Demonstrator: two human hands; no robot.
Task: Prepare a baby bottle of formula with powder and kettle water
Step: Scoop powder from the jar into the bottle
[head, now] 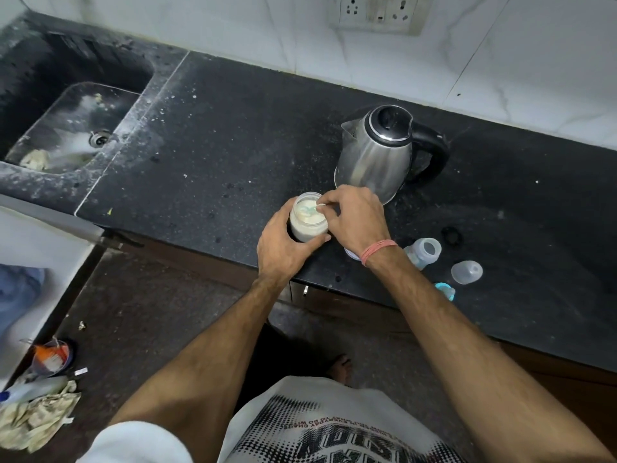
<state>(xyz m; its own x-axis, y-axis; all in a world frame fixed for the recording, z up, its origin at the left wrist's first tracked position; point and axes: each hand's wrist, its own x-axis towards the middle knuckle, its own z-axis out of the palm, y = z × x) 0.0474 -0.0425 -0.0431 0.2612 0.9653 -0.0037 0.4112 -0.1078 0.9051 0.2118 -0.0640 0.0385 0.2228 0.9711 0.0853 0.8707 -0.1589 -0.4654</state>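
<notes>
Black granite counter (233, 145), kettle (377, 155) just behind. Left hand (283, 248) grips the powder jar (307, 222) near the front edge; right hand (354, 222) pinches the scoop (312, 210) inside. I'd level the scoop before lifting toward the bottle (422, 252).

dim, soft light — wide-angle bending at edges, slight blur

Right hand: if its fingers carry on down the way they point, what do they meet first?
Probably the formula powder inside the open jar; the right hand already reaches in.
</notes>
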